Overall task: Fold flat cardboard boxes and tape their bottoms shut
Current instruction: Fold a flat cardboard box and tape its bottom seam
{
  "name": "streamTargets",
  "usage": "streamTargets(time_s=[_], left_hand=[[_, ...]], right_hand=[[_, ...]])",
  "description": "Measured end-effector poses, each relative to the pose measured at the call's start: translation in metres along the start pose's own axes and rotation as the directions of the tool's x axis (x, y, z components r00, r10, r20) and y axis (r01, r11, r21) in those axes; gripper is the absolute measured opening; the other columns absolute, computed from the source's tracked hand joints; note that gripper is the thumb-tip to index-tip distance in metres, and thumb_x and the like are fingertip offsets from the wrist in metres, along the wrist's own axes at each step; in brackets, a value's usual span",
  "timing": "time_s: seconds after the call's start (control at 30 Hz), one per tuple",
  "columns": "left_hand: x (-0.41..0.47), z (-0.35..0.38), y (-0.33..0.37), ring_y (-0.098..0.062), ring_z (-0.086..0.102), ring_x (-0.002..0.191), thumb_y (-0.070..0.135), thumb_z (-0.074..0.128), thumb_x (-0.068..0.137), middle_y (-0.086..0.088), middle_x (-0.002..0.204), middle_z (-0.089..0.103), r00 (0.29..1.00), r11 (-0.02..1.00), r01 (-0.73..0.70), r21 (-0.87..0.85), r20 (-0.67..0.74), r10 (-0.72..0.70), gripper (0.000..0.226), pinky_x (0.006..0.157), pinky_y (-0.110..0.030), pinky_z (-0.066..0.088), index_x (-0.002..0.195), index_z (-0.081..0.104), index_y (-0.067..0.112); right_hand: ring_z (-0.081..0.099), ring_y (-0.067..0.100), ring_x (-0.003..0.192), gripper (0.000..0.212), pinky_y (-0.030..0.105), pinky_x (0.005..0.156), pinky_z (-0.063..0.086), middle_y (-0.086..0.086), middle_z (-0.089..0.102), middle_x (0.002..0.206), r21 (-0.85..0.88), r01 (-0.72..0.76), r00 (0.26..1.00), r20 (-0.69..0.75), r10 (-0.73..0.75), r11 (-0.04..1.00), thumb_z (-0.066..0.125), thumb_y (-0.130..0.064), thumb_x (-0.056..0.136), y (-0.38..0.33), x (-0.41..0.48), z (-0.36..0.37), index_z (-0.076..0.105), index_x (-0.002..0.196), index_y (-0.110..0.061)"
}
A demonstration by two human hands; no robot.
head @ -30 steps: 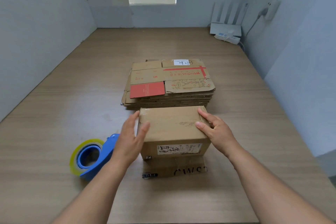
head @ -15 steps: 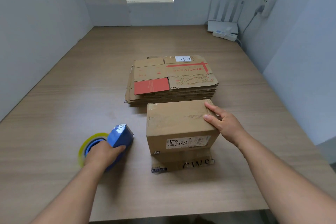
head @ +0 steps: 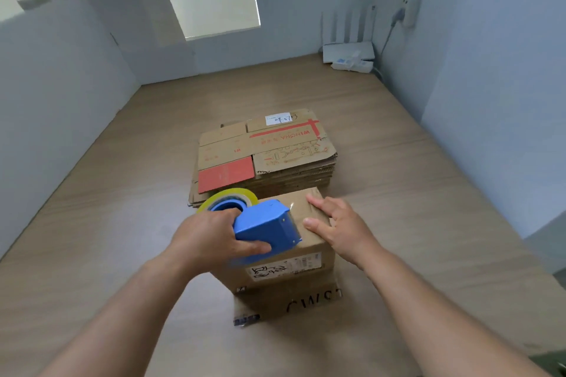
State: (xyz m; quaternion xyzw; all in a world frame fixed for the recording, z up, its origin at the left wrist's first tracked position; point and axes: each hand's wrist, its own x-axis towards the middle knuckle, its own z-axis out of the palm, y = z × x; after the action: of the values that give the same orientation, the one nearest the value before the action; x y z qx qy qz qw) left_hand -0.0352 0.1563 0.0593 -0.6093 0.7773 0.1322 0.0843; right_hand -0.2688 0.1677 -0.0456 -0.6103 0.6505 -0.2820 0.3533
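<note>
Left hand (head: 211,242) clamped around blue tape dispenser (head: 265,228), held over the left part of the folded box (head: 288,257), cutter end toward its middle. Right hand (head: 340,228) spread flat on the box's right top. Seam probably beneath dispenser, hidden. Flat stack (head: 263,156) just behind box.

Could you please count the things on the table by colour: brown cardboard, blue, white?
Brown cardboard: 2, the folded brown cardboard box and the stack of flat brown cardboard boxes
Blue: 1, the blue plastic tape dispenser
White: 2, the white router and white power strip
Total: 5
</note>
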Motion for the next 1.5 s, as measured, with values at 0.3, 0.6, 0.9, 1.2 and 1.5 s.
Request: streamTargets(time_s=[0.3,0.6,0.9,1.2,1.5], left_hand=[[0.008,0.003,-0.009,-0.001,0.057,0.077,0.086,0.045,0.058,0.018,0.086,0.059,0.999,0.998,-0.053,-0.016,0.006,0.053,0.069,0.071,-0.022,0.055,0.105,0.052,0.036],[0.005,-0.003,-0.027,-0.001,0.059,0.078,0.082,0.045,0.048,0.022,0.088,0.059,0.99,0.955,-0.117,-0.274,0.043,0.134,0.072,0.059,-0.011,0.046,0.106,0.052,0.041],[0.016,-0.013,-0.026,0.0,0.059,0.078,0.087,0.043,0.045,0.022,0.087,0.06,0.973,0.947,-0.168,-0.275,0.106,0.204,0.074,0.059,-0.012,0.046,0.103,0.054,0.041],[0.023,-0.046,-0.023,-0.009,0.068,0.067,0.084,0.051,0.051,0.009,0.077,0.069,0.973,0.952,-0.005,-0.306,0.217,0.074,0.069,0.06,-0.017,0.05,0.091,0.061,0.029],[0.039,-0.071,-0.039,-0.014,0.072,0.073,0.079,0.065,0.046,0.003,0.083,0.073,0.839,0.93,0.312,-0.195,0.516,-0.173,0.074,0.067,-0.026,0.053,0.096,0.064,0.025]], right_hand=[[0.052,-0.004,0.101,0.064,0.013,0.09,0.041,-0.008,0.041,0.135,0.109,0.142,0.978,-0.168,-0.122,0.984,0.058,-0.015,0.085,-0.038,-0.007,-0.006,0.035,0.145,-0.024],[0.055,0.002,0.062,0.01,0.015,0.055,0.044,-0.008,0.065,0.078,0.48,0.048,0.999,-0.014,-0.048,0.876,0.07,-0.014,0.084,-0.061,0.003,-0.004,0.066,0.079,-0.022],[0.049,0.004,0.053,0.016,0.017,0.051,0.042,-0.009,0.063,0.06,0.58,0.095,0.995,-0.074,-0.064,0.809,0.066,-0.005,0.084,-0.057,-0.005,-0.001,0.059,0.072,-0.012],[0.044,0.007,0.04,0.021,0.019,0.044,0.039,-0.009,0.058,0.053,0.556,0.012,0.981,-0.169,0.098,0.831,0.06,-0.006,0.089,-0.056,0.003,0.003,0.052,0.072,-0.015],[0.038,0.007,0.037,0.021,0.021,0.038,0.028,-0.001,0.053,0.056,0.675,-0.045,0.963,-0.167,0.212,0.736,0.063,-0.013,0.086,-0.061,0.007,-0.001,0.052,0.068,-0.013]])
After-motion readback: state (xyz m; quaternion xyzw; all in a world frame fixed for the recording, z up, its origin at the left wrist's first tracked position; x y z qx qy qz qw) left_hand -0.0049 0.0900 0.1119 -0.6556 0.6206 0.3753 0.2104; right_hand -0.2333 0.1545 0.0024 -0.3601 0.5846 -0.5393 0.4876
